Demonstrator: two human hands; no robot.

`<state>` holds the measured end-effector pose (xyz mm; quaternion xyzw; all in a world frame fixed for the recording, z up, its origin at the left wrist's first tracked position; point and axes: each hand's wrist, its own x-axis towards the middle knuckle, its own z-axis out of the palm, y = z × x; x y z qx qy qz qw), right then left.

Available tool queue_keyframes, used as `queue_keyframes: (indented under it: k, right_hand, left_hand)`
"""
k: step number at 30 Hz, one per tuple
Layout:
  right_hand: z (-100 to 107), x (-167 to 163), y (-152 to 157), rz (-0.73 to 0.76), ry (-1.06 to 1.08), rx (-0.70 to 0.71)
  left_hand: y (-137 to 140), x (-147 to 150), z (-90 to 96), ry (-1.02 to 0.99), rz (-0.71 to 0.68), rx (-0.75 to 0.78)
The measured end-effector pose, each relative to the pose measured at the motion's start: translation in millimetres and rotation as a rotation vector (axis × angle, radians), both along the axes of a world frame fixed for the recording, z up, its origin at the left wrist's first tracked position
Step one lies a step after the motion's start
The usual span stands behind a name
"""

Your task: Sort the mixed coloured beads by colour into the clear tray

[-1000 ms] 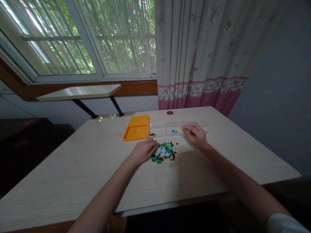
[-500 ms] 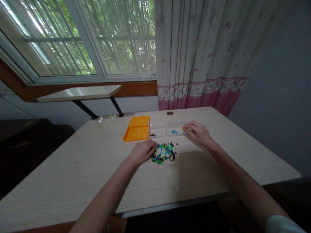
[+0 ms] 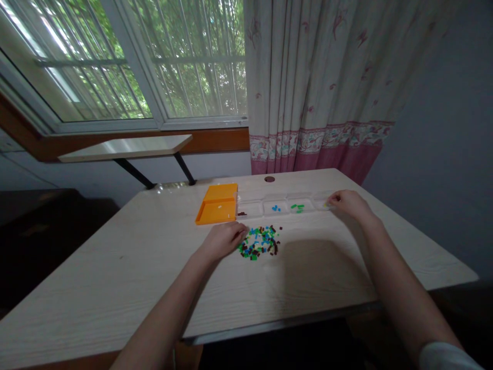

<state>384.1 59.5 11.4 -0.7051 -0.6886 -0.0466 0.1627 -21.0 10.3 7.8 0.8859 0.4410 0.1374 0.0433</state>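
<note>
A loose pile of small building bricks (image 3: 259,242) in green, blue, brown and pale yellow lies on the table. My left hand (image 3: 223,240) rests at its left edge, thumb and fingers closed together; what they hold, if anything, is hidden. Behind the pile runs a clear compartment tray (image 3: 263,207). Some brown bricks (image 3: 242,214), blue bricks (image 3: 276,208) and green bricks (image 3: 298,207) lie in separate compartments. Over the rightmost compartment, my right hand (image 3: 351,204) pinches a small yellow brick (image 3: 325,204) at its fingertips.
An open orange case (image 3: 217,204) with a few pale pieces inside adjoins the tray's left end. A raised shelf (image 3: 127,146) on black legs stands at the back left. The table (image 3: 154,267) has a round cable hole (image 3: 269,179) near its back edge, below the curtain.
My right hand has moved right along the tray with the yellow brick, uncovering the green bricks. My left hand has stayed by the pile, shifting only slightly.
</note>
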Motion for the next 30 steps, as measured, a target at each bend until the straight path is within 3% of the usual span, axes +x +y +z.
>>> queue_keyframes:
  k: [3,7,12,15,19,24,30]
  right_hand:
    - [2.2,-8.9,-0.4,0.003,0.014,-0.007]
    - [6.6,-35.7,-4.7,0.186,0.049,-0.062]
    - [8.2,-85.3,-19.0,0.454,0.096,-0.139]
    - [5.5,-116.2,-30.3,0.62,0.117,-0.155]
    - [-5.3,-154.4,-48.7,0.862,0.152,-0.142]
    - [-23.1,-183.7,-70.6,1.072,0.162,0.007]
    - [-31.1,-189.5,-75.4,1.086,0.024,0.116]
  left_hand:
    - [0.3,-2.2,1.5,0.008,0.001,-0.011]
    - [0.9,-7.1,4.6,-0.02,-0.003,-0.063]
    - [-0.6,-11.7,8.7,-0.172,-0.117,-0.4]
    - [-2.9,-10.5,9.3,-0.191,-0.14,-0.506]
    - [-4.7,-5.6,6.1,-0.125,-0.124,-0.543]
    - [-3.3,-1.4,2.3,-0.129,-0.156,-0.538]
    - [-1.5,1.2,-1.5,-0.132,-0.174,-0.497]
